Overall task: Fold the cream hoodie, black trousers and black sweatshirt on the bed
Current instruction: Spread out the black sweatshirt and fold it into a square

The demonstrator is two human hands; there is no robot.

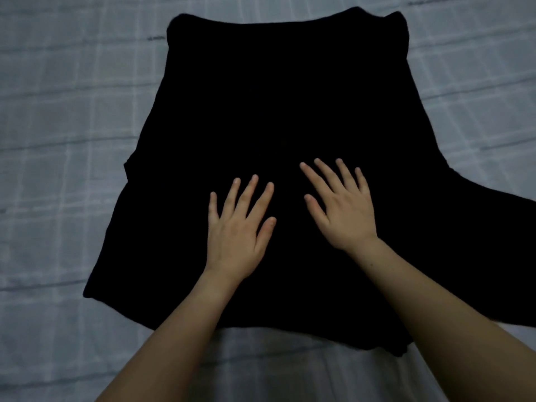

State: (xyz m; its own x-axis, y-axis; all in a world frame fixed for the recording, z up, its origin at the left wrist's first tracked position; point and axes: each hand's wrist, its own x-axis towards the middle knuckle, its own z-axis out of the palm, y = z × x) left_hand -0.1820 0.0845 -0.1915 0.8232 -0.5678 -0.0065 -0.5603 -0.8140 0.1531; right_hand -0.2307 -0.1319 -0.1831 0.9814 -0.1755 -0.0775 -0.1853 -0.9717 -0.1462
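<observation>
A black garment [261, 97] lies spread flat on the bed, filling the middle of the view; a part of it runs off to the right edge. It is too dark to tell whether it is the sweatshirt or the trousers. My left hand [237, 227] rests palm down on its lower middle, fingers spread. Beside it, a little farther up, my right hand [342, 207] also lies flat on the fabric with fingers apart. Neither hand grips anything. No cream hoodie is in view.
The bed is covered by a grey sheet with a pale checked pattern [58, 111], wrinkled in places, showing on all sides of the garment. A plain pale strip of bedding [275, 367] lies nearest me, between my forearms.
</observation>
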